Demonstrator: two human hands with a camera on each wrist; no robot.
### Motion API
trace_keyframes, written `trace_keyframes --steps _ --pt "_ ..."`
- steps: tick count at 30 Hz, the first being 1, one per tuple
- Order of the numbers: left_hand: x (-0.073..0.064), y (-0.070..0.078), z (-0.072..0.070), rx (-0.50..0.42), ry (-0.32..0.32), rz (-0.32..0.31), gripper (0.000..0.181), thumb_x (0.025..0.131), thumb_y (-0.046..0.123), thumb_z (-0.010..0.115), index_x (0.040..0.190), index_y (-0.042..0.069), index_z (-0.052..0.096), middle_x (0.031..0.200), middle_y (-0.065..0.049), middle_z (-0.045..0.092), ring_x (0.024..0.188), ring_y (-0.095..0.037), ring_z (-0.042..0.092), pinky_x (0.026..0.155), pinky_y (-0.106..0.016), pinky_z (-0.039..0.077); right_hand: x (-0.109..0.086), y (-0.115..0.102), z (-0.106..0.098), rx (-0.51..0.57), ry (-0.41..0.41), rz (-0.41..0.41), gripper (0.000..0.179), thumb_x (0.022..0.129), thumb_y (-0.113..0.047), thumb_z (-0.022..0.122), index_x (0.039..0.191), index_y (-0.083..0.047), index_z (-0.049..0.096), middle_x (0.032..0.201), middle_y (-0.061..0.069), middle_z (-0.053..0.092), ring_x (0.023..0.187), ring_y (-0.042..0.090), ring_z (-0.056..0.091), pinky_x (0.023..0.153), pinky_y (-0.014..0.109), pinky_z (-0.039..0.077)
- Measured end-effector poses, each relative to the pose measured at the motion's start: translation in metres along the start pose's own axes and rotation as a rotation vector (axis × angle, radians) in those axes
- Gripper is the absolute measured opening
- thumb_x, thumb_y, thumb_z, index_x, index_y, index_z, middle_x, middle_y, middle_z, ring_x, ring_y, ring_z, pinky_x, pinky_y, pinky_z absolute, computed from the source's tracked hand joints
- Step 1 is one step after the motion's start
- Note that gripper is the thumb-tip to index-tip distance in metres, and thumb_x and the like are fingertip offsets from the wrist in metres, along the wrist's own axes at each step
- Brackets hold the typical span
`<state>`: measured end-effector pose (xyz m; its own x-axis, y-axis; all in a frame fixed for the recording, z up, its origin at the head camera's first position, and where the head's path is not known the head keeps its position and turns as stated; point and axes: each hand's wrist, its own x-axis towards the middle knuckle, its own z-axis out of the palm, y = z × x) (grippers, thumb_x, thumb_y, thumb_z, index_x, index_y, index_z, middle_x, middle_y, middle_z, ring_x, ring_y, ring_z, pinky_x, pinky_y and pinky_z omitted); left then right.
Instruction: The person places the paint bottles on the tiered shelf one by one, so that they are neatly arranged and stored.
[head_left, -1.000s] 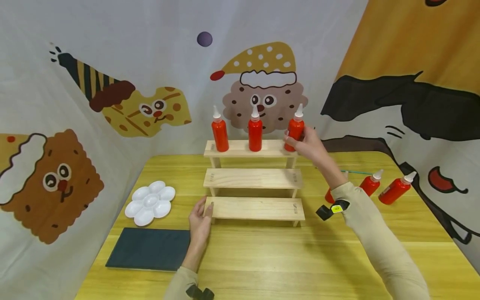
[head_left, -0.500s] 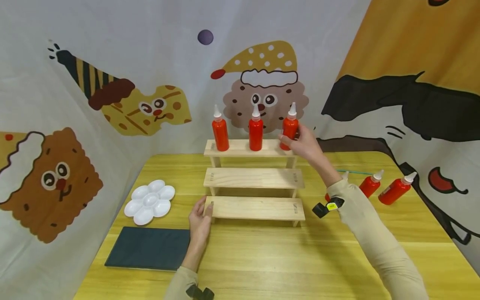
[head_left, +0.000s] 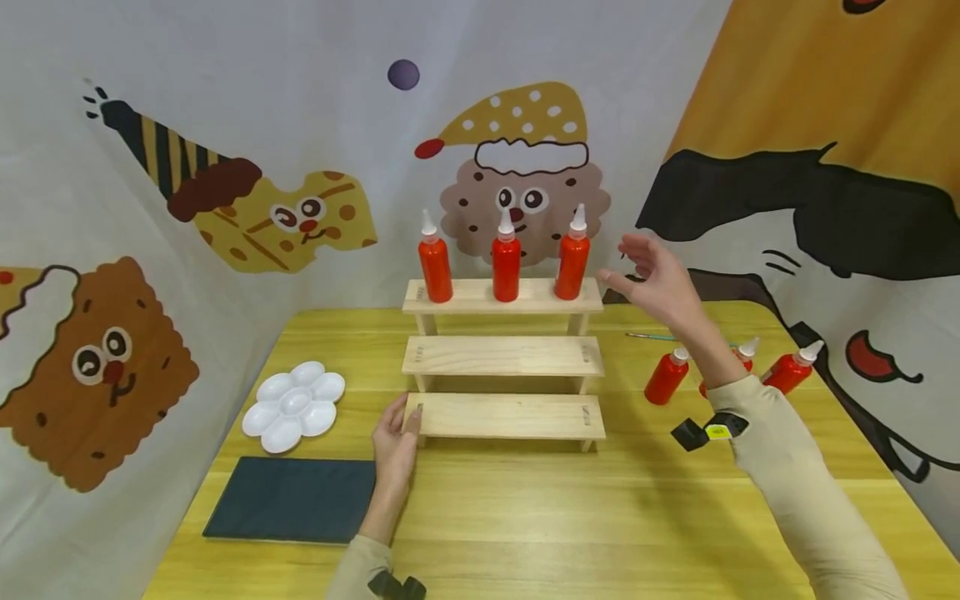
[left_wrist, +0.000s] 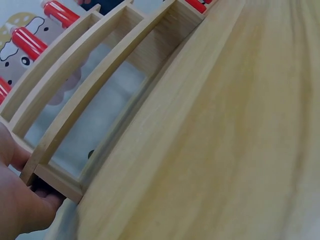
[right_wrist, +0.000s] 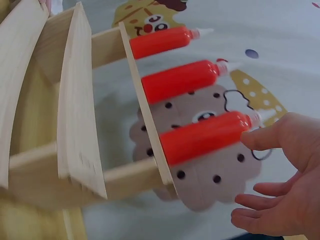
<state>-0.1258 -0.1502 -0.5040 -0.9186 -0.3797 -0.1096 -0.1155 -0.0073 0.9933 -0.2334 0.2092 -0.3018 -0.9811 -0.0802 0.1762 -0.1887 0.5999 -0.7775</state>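
Note:
A three-tier wooden display stand [head_left: 502,415] bears three red squeeze bottles in a row on its top step. My left hand [head_left: 394,440] grips the left end of the bottom step, thumb on top; in the left wrist view, fingers reach under that end. To the right of the top step, my right hand [head_left: 660,282] is raised with fingers spread and nothing in it. Nearest to it is the right squeeze bottle [head_left: 573,265], standing upright. The middle squeeze bottle [head_left: 506,267] and the left squeeze bottle [head_left: 436,267] stand upright too.
Three more red bottles, one a squeeze bottle [head_left: 666,379], stand on the table right of the stand, partly behind my right forearm. A thin paintbrush [head_left: 651,337] lies behind them. At left are a white flower-shaped palette [head_left: 300,403] and a dark rectangular board [head_left: 291,500].
My right hand slid the right squeeze bottle a little left on the top step, then let go and drew away to the right. The left hand stays on the stand.

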Motion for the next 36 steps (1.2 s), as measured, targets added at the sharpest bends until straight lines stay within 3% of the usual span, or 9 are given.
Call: trace_keyframes --steps 6,14,21,32,35,36 --pt "0.000 0.002 0.000 0.017 -0.009 -0.009 0.044 0.103 0.014 0.059 0.146 0.003 0.052 0.135 -0.026 0.062 0.116 -0.030 0.065 0.078 -0.015 0.051 -0.011 0.013 -0.020 -0.020 0.051 0.059 0.077 0.096 -0.035 0.069 0.156 -0.003 0.031 0.157 0.022 0.041 0.146 0.040 0.036 0.121 0.055 0.028" --pt "0.000 0.003 -0.001 0.023 -0.002 -0.003 0.044 0.103 0.013 0.058 0.145 0.003 0.052 0.135 -0.026 0.062 0.117 -0.031 0.065 0.079 -0.015 0.051 -0.023 0.041 -0.030 -0.011 0.045 0.073 0.080 0.098 -0.038 0.067 0.156 0.000 0.028 0.157 0.027 0.038 0.145 0.045 0.035 0.119 0.058 0.028" --pt "0.001 0.002 0.000 0.024 0.009 -0.009 0.043 0.102 0.012 0.060 0.143 0.004 0.055 0.133 -0.025 0.064 0.112 -0.026 0.067 0.077 -0.016 0.051 -0.038 0.065 -0.026 0.013 0.023 0.144 0.082 0.099 -0.041 0.064 0.157 0.002 0.025 0.158 0.029 0.035 0.144 0.049 0.033 0.117 0.063 0.028" --pt "0.000 0.002 0.000 0.022 -0.003 -0.002 0.044 0.103 0.013 0.059 0.145 0.002 0.052 0.135 -0.026 0.062 0.116 -0.029 0.065 0.078 -0.014 0.050 -0.066 0.110 -0.014 0.058 -0.025 0.144 0.078 0.101 -0.035 0.063 0.154 0.010 0.027 0.152 0.036 0.039 0.139 0.056 0.036 0.111 0.068 0.030" --pt "0.000 0.001 0.000 0.013 -0.003 0.004 0.044 0.103 0.012 0.059 0.145 0.001 0.053 0.134 -0.027 0.063 0.114 -0.027 0.066 0.078 -0.013 0.051 -0.072 0.120 -0.008 0.063 -0.037 0.184 0.078 0.101 -0.036 0.063 0.154 0.009 0.028 0.149 0.035 0.041 0.136 0.054 0.041 0.106 0.062 0.040" --pt "0.000 0.001 0.000 0.012 -0.002 0.006 0.044 0.102 0.012 0.059 0.144 0.001 0.053 0.134 -0.027 0.063 0.114 -0.025 0.066 0.078 -0.013 0.051 -0.074 0.123 -0.006 0.062 -0.043 0.200 0.078 0.101 -0.037 0.063 0.154 0.008 0.028 0.149 0.035 0.042 0.135 0.053 0.043 0.103 0.055 0.045"
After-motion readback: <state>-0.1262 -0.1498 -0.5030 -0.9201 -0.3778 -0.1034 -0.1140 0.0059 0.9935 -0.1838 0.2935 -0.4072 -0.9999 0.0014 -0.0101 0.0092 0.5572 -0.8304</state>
